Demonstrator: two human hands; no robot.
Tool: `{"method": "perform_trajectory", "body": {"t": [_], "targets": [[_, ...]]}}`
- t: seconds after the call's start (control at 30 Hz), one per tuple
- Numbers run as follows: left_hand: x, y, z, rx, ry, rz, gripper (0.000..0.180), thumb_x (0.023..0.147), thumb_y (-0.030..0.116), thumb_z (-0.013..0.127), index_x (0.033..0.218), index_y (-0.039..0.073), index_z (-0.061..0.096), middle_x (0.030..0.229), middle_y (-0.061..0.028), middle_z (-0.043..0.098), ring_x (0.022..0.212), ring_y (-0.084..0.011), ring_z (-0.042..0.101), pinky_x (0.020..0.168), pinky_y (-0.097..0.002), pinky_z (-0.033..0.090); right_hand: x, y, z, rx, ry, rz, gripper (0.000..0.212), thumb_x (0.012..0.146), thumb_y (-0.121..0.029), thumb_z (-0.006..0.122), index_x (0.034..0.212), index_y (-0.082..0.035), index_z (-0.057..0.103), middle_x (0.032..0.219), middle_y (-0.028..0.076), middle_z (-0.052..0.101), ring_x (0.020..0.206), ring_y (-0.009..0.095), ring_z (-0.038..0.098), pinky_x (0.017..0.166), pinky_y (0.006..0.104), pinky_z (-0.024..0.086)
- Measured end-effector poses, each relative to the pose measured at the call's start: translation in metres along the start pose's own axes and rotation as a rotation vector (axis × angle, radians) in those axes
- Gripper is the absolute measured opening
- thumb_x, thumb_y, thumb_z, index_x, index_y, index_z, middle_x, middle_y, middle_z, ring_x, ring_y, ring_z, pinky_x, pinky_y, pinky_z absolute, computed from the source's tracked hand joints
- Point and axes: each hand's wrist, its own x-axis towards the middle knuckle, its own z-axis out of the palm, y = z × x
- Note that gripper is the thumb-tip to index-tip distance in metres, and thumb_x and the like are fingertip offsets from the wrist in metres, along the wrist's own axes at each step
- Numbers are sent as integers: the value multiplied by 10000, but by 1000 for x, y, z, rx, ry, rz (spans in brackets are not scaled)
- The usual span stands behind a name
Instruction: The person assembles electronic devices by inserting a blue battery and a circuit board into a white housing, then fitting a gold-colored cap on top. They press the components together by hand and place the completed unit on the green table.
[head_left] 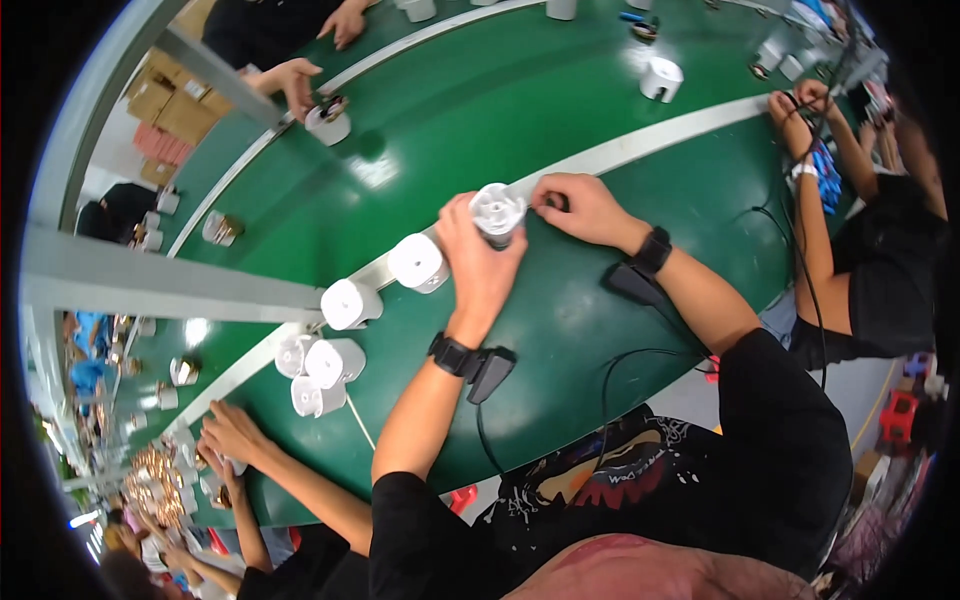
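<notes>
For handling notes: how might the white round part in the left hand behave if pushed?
The white round part seems stiff, given its even, moulded-looking rim. Its round outline suggests it might roll if laid sideways.

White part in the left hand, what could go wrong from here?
The white part might slip, as the left hand grips it around its sides. A white housing stands close to the left of that hand, so a sideways move could perhaps knock it.
</notes>
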Motion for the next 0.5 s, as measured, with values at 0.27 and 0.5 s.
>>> {"method": "perform_trajectory", "body": {"t": [0.27, 0.5], "targets": [[-2, 5, -3, 72, 72, -202, 723, 725, 53, 753, 1336, -13, 371, 1296, -230, 454, 1248, -393, 393, 1069, -472, 327, -2, -2, -4, 182, 118, 30, 96, 822, -76, 649, 915, -51, 657, 689, 33, 599, 604, 136, 545, 595, 311, 461], [-4, 11, -3, 14, 41, -132, 804, 745, 55, 747, 1392, -24, 277, 1355, -244, 398, 1276, -378, 375, 1086, -468, 316, 16, 74, -57, 14, 840, 52, 161, 880, -55, 620, 1041, -43, 623, 921, 35, 605, 765, 80, 526, 618, 242, 446]]}}
